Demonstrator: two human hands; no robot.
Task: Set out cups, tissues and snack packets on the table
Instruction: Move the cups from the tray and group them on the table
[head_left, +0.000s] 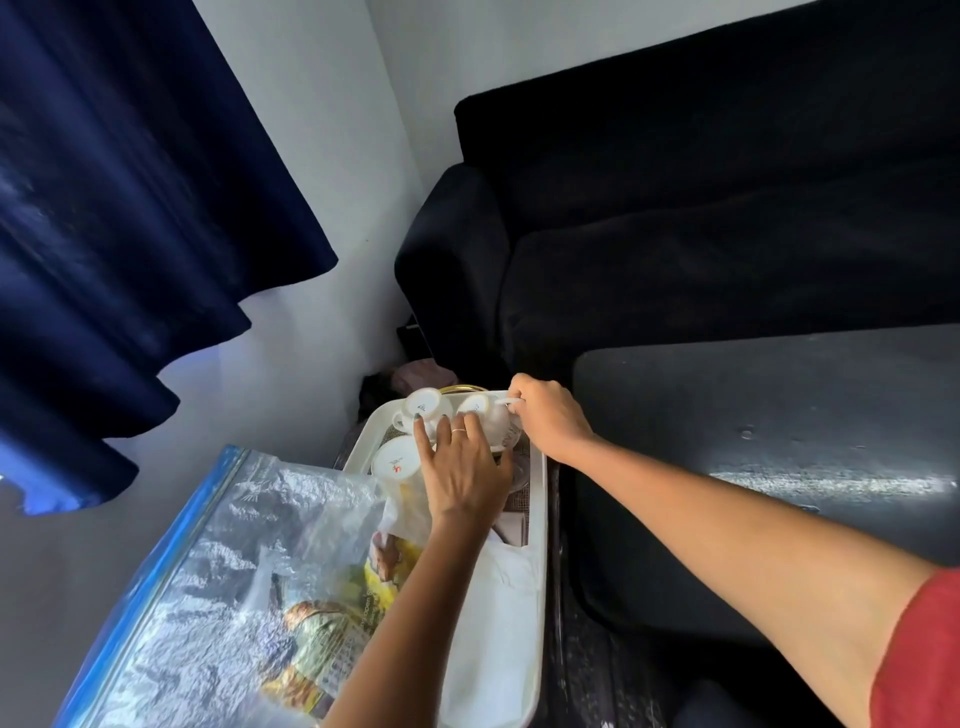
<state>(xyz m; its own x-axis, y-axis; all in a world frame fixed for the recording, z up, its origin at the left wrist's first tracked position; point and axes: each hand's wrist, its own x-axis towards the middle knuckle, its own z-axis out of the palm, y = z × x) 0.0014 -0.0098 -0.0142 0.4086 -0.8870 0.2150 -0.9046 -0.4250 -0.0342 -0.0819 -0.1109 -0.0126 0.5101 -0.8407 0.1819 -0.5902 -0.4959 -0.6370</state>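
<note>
A white tray (537, 525) lies low at centre, holding three upturned white cups. My right hand (548, 418) pinches the handle of the far right cup (480, 405). My left hand (460, 467) reaches across the tray with straight fingers; its fingertips touch the far left cup (426, 405) and the right cup. A third cup (397, 462) stands nearer, left of my left hand. White tissues (493, 639) fill the near half of the tray. Snack packets (322, 634) in yellow and green show through a clear zip bag (208, 582) on the left.
A dark grey table (779, 457) spreads to the right of the tray. A black sofa (701, 223) stands behind it. A dark blue curtain (130, 208) hangs at the left against a white wall.
</note>
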